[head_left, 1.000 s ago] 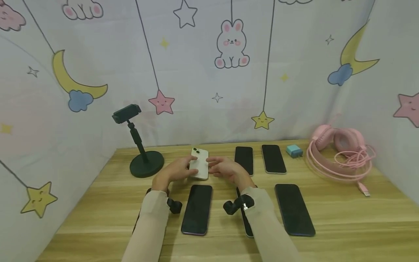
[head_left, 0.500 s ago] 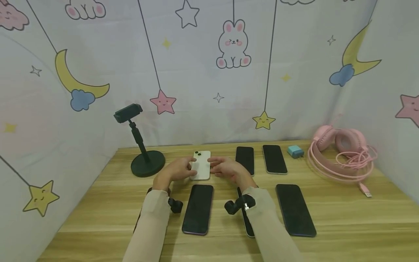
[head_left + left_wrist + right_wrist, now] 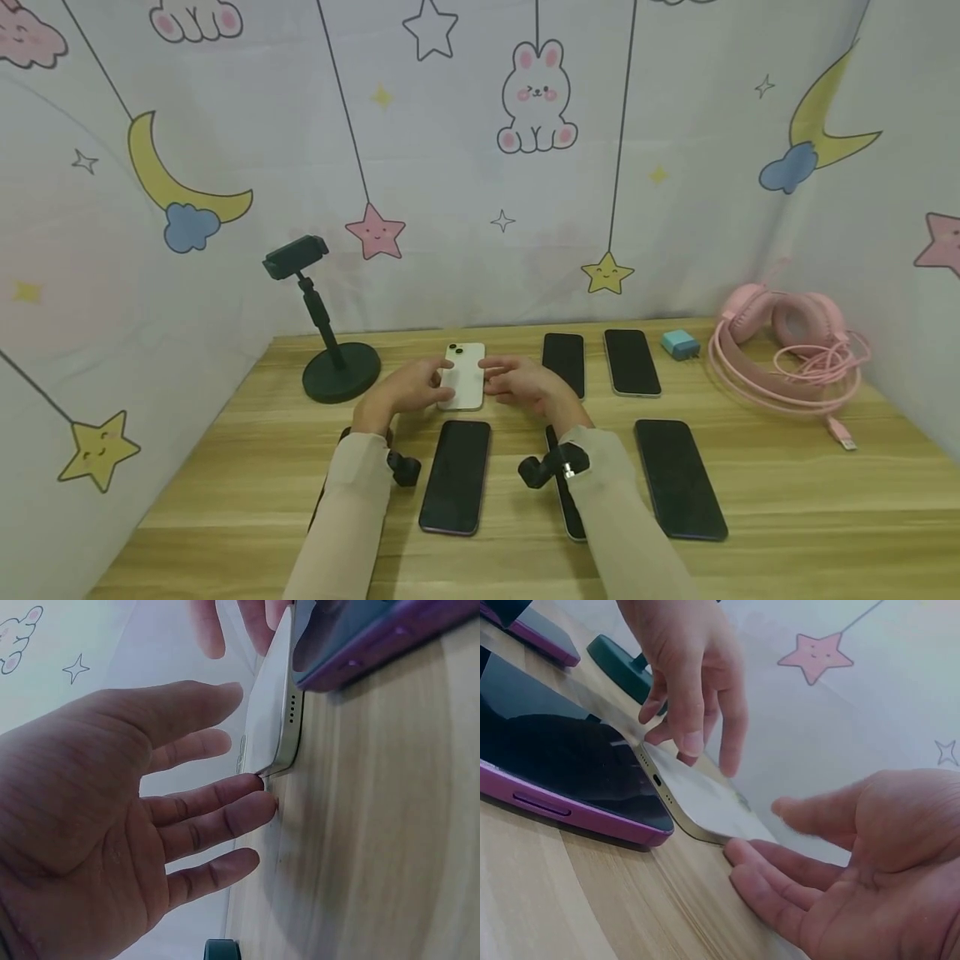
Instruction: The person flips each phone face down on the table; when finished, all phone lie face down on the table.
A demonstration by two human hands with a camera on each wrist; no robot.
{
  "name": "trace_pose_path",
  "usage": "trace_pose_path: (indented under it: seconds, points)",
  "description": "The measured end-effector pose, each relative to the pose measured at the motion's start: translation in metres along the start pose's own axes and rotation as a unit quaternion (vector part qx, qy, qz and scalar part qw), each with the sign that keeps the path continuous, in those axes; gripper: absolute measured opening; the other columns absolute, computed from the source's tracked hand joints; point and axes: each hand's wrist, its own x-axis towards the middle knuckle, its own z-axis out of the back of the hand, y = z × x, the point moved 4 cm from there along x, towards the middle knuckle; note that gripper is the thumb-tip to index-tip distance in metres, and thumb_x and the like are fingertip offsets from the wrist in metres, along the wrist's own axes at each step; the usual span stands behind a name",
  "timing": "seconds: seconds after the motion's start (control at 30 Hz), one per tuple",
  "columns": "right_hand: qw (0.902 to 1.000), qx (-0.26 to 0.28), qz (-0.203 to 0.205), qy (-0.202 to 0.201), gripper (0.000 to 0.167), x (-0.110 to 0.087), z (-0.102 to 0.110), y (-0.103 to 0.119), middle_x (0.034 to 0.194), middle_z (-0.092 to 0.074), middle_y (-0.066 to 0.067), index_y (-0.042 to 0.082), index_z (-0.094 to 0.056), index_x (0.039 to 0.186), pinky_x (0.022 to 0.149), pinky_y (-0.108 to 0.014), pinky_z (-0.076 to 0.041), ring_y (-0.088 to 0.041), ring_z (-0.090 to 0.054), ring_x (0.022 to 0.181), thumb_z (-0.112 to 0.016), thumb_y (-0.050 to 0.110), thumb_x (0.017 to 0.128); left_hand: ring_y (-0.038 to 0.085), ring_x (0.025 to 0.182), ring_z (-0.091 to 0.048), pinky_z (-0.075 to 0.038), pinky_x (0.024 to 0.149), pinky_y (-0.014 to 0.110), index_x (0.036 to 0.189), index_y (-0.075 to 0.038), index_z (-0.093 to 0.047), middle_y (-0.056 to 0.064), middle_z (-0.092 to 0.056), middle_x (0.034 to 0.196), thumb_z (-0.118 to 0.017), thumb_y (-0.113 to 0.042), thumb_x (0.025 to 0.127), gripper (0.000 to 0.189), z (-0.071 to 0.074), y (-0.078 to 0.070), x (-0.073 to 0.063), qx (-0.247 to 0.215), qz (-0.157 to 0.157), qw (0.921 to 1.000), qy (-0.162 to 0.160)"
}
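Note:
A white phone point(image 3: 467, 377) lies back up on the wooden table, its two camera lenses at the far left corner. My left hand point(image 3: 408, 387) is at its left side, fingers spread and loosely bent, fingertips at the phone's edge in the left wrist view. Opposite it, my right hand point(image 3: 528, 387) has its fingertips at the right edge, with the thumb point(image 3: 817, 814) held above the phone. Neither hand wraps round it. Just nearer lies a dark-screened phone point(image 3: 454, 477) with a purple frame point(image 3: 570, 817), face up.
Face-up phones lie at the back point(image 3: 564, 364), back right point(image 3: 632, 362) and front right point(image 3: 680, 479). Another phone point(image 3: 567, 504) is partly under my right sleeve. A dark green stand point(image 3: 341, 373), a blue charger plug point(image 3: 680, 344) and pink headphones point(image 3: 806, 387) line the back.
Over the last second the white phone has shifted slightly nearer and lies straighter between my hands. My hands have barely moved.

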Motion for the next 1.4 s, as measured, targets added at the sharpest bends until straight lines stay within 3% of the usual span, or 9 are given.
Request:
trace_pose_path:
  seconds: [0.23,0.4,0.7,0.93,1.27,1.4]
  points:
    - [0.9993,-0.032,0.013,0.013,0.048,0.002,-0.005,0.004,0.151,-0.043,-0.02,0.008,-0.047,0.149,0.104,-0.045,-0.044,-0.032,-0.053,0.129,-0.053,0.0,0.102,0.031,0.112,-0.06,-0.048,0.096,0.049,0.144,-0.002,-0.049,0.02,-0.061,0.125,-0.063,-0.022,0.099,0.051,0.005,-0.002,-0.004,0.0,-0.002,1.0,-0.001]
    - [0.9983,-0.053,0.021,0.009,0.047,-0.003,-0.001,0.004,0.151,-0.044,-0.02,0.008,-0.049,0.148,0.104,-0.045,-0.044,-0.033,-0.052,0.131,-0.055,0.002,0.101,0.031,0.113,-0.061,-0.048,0.097,0.047,0.142,-0.003,-0.052,0.019,-0.063,0.125,-0.064,-0.022,0.099,0.049,0.0,-0.009,0.002,0.017,-0.011,0.9998,-0.006]
    - [0.9946,-0.103,0.007,0.005,0.041,-0.008,0.006,0.008,0.145,-0.05,-0.02,0.008,-0.05,0.146,0.105,-0.048,-0.043,-0.036,-0.053,0.129,-0.05,0.016,0.106,0.031,0.114,-0.06,-0.048,0.097,0.046,0.143,-0.003,-0.052,0.018,-0.062,0.126,-0.063,-0.023,0.099,0.049,-0.005,-0.022,0.008,0.032,-0.02,0.9992,0.011]
    - [0.9906,-0.136,-0.005,-0.009,0.047,-0.007,0.008,0.01,0.143,-0.051,-0.024,0.0,-0.043,0.149,0.101,-0.046,-0.046,-0.034,-0.058,0.122,-0.043,0.026,0.109,0.033,0.115,-0.061,-0.048,0.098,0.046,0.143,-0.003,-0.052,0.02,-0.064,0.125,-0.063,-0.024,0.099,0.05,-0.009,-0.031,0.01,0.038,-0.032,0.9986,0.017]
    - [0.9886,-0.136,0.001,-0.064,0.047,-0.023,0.03,0.012,0.136,-0.054,-0.023,0.001,-0.046,0.147,0.095,-0.044,-0.05,-0.03,-0.062,0.109,-0.045,0.028,0.108,0.032,0.114,-0.061,-0.047,0.099,0.046,0.142,-0.001,-0.051,0.02,-0.062,0.125,-0.062,-0.02,0.099,0.049,-0.02,-0.052,0.018,0.038,-0.046,0.998,0.023]
    - [0.9841,-0.151,0.014,-0.092,0.043,-0.029,0.043,0.01,0.136,-0.055,-0.022,0.002,-0.049,0.145,0.096,-0.046,-0.049,-0.031,-0.062,0.11,-0.047,0.024,0.108,0.031,0.115,-0.06,-0.048,0.098,0.045,0.144,-0.003,-0.049,0.019,-0.061,0.127,-0.06,-0.026,0.101,0.051,-0.025,-0.054,0.023,0.044,-0.051,0.9973,0.028]
